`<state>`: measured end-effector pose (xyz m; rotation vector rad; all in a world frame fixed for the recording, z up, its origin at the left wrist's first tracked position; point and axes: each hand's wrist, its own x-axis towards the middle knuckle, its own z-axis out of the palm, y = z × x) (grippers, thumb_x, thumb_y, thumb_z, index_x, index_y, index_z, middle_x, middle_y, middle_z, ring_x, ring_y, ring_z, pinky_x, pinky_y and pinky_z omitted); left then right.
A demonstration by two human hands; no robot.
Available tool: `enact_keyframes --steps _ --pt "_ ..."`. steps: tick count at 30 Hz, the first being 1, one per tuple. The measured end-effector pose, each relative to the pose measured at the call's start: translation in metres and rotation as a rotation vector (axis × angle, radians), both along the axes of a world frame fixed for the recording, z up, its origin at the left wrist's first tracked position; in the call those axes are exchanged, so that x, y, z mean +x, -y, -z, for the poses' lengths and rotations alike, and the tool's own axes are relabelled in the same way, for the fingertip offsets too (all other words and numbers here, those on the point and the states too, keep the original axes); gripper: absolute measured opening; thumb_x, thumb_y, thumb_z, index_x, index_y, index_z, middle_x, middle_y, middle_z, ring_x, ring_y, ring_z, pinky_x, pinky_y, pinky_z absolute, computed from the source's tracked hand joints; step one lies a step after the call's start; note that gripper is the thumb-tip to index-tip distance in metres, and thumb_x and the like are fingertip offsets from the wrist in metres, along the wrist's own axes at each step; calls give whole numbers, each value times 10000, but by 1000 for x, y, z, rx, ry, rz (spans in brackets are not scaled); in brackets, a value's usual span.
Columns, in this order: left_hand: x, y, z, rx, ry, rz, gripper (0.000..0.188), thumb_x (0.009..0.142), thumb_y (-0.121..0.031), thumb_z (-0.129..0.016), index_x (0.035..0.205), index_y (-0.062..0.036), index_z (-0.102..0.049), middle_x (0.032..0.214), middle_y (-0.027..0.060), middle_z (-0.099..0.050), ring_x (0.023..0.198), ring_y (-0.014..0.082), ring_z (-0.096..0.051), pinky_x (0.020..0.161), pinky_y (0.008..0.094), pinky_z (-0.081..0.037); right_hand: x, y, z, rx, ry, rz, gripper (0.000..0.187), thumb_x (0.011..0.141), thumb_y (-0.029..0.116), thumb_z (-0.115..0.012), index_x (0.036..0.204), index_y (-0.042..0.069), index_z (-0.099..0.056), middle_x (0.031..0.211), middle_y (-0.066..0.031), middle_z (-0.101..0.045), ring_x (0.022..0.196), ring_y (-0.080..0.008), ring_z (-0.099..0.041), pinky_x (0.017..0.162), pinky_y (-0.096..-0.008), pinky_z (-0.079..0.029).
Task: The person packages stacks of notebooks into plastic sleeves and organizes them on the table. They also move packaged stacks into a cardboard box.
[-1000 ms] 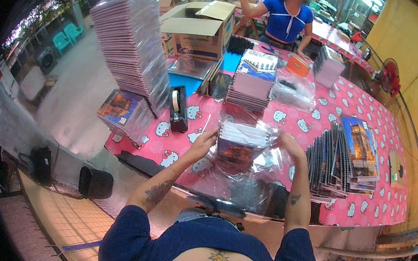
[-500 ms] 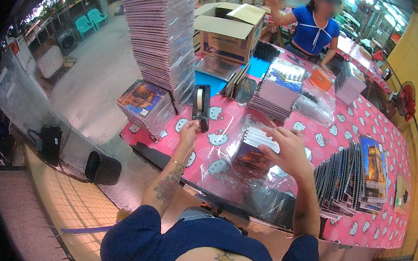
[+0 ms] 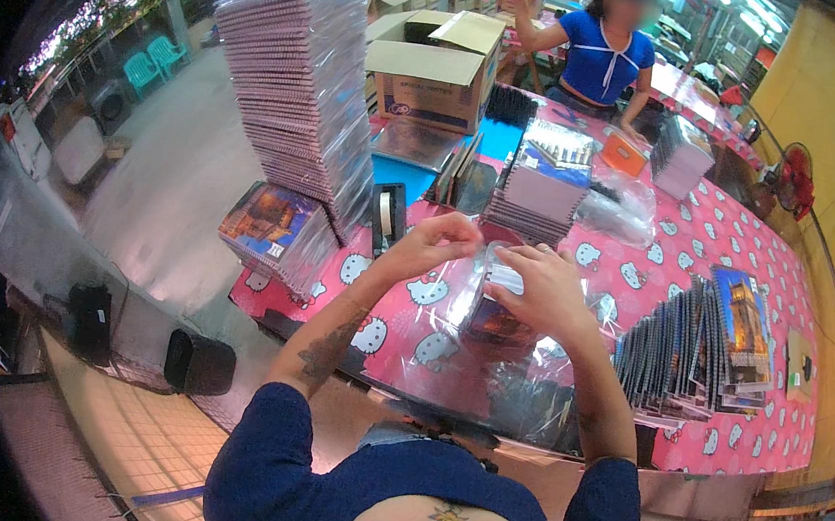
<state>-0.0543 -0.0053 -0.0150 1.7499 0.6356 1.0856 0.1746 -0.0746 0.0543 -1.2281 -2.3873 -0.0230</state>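
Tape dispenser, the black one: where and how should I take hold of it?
Probably grip the tape dispenser across its body's two long sides, clear of the tape roll, coming from above and slightly right. It stands upright, long and narrow, pointing away from you, and the tall stack crowds its left.

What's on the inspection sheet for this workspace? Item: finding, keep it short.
Surface: pink patterned tablecloth, crowded.
Job's things: notebook bundle with clear plastic around it; black tape dispenser to its left.
Clutter: tall wrapped stack at left; fanned notebooks at right; open cardboard box farther back.
Grips: right grip on the bundle, fingers spread; left grip just left of it, fingers curled, contents unclear.
Cables: thin dark line by the yellow wall; can't tell if cord.
Surroundings: person in blue top at back; red fan at right.
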Motion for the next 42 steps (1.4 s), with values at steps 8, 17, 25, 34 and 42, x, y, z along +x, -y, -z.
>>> enact_keyframes --steps 8,17,25,34,42 --pt "21 -22 -44 383 -302 124 167 789 -77 -760 947 -134 -758 1121 48 -538 1124 203 -504 974 335 -408 34 7 2 -47 203 -11 425 770 389 -743 1092 121 -669 1024 -76 -665 1029 -283 -601 964 -438 -379" --pt "70 -20 -29 579 -408 84 197 776 -138 -768 940 -248 -765 1487 128 -354 1403 337 -254 1142 475 -192 108 23 93 -166 -539 82 649 571 339 -904 1072 91 -575 1131 -93 -575 1083 -284 -547 973 -423 -400" --pt "80 -11 -11 616 -405 -120 234 742 -161 -799 943 -277 -770 1557 133 -266 1435 351 -205 1149 468 -186 94 23 94 -116 -150 -42 624 769 403 -761 1343 253 -568 1493 -97 -380 1378 -319 -359 1139 -529 -241" --pt "55 6 -21 456 -352 -155 249 758 -86 -778 956 -238 -770 1543 130 -294 1426 316 -234 1153 440 -214 85 29 59 -135 -207 72 750 740 514 -756 1382 197 -531 1392 -181 -410 1306 -399 -370 1089 -512 -277" --pt "77 7 -16 540 -410 -164 166 785 -180 -772 930 -261 -761 1519 147 -321 1399 372 -249 1135 487 -213 91 -7 47 -162 -389 -87 997 657 482 -836 1459 90 -393 1385 -201 -404 1269 -357 -426 1027 -437 -379"
